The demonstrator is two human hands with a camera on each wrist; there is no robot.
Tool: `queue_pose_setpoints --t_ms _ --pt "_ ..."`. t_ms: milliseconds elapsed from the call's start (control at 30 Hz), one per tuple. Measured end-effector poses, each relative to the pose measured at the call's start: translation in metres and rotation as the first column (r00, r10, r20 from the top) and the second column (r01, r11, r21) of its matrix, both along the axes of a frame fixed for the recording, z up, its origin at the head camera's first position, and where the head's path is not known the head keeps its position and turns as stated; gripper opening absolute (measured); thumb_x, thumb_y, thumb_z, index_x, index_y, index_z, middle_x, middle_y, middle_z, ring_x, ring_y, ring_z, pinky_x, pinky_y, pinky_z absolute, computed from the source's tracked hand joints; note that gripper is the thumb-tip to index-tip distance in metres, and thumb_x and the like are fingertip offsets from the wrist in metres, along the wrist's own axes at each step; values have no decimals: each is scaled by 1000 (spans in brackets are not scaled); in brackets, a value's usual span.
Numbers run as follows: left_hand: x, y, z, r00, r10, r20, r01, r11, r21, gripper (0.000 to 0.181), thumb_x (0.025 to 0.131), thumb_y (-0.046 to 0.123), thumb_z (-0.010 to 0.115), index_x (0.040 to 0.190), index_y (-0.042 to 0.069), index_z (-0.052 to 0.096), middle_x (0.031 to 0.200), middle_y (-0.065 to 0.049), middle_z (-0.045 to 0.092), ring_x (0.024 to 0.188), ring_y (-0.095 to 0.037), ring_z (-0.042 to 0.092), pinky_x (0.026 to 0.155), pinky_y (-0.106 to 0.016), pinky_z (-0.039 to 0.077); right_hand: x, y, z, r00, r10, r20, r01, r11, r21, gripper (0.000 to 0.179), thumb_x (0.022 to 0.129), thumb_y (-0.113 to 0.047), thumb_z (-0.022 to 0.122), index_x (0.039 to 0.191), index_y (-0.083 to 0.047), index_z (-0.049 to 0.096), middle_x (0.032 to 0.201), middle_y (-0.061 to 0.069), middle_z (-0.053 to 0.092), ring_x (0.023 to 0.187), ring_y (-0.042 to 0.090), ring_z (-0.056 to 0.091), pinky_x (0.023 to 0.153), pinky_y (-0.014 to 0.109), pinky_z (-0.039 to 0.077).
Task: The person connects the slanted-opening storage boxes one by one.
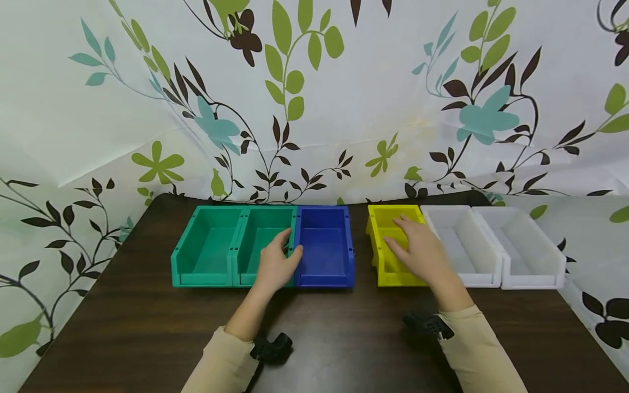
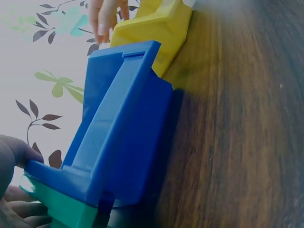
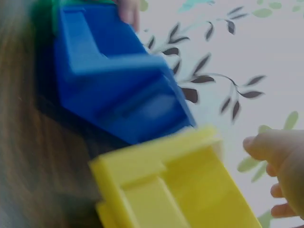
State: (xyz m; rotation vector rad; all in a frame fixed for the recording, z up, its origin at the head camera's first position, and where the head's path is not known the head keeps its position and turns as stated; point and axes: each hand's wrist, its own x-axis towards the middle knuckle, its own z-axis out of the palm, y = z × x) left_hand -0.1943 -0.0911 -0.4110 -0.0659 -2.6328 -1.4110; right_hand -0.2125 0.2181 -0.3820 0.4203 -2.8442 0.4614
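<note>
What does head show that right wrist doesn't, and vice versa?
Head only: two white bins, both sleeves and the black devices at the cuffs.

Right wrist only: a clear look at the outer side wall of the blue bin, the one facing the yellow bin.

Both: blue and yellow bins, the left hand (just fingertips in right wrist), the right hand, the dark table, the leaf-patterned backdrop. Green shows in both too, but right wrist catches only a blurred edge.
</note>
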Motion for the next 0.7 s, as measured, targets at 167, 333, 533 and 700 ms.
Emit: queue_pose_setpoints --t_ms 167,333,533,700 --pt "2 -4 4 999 35 27 -35 999 -2 56 89 24 59 138 0 45 138 -20 51 124 -34 52 97 -48 46 -2 14 5 991 -91 93 93 996 -15 63 94 -39 54 138 4 42 144 31 37 129 48 37 105 61 29" --pt "1 -9 8 997 53 61 -53 999 -5 56 90 22 58 139 -1 43 137 -23 51 125 -35 50 98 -50 45 -2 17 7 982 -118 147 125 991 -41 68 94 -44 51 140 4 39 145 32 33 131 49 34 107 61 26" --pt "0 -11 10 992 69 108 -68 998 -19 57 90 23 58 139 0 42 134 -25 52 124 -36 52 97 -51 45 -2 14 4 983 -119 140 131 988 -79 65 94 -42 52 138 5 41 144 31 35 132 48 33 108 61 26" --pt "0 -12 11 990 61 127 -58 998 -28 57 90 26 56 140 0 42 132 -27 53 117 -35 57 94 -51 47 -1 8 0 987 -129 95 144 975 -172 60 94 -38 53 135 5 45 142 30 40 129 47 39 105 60 31"
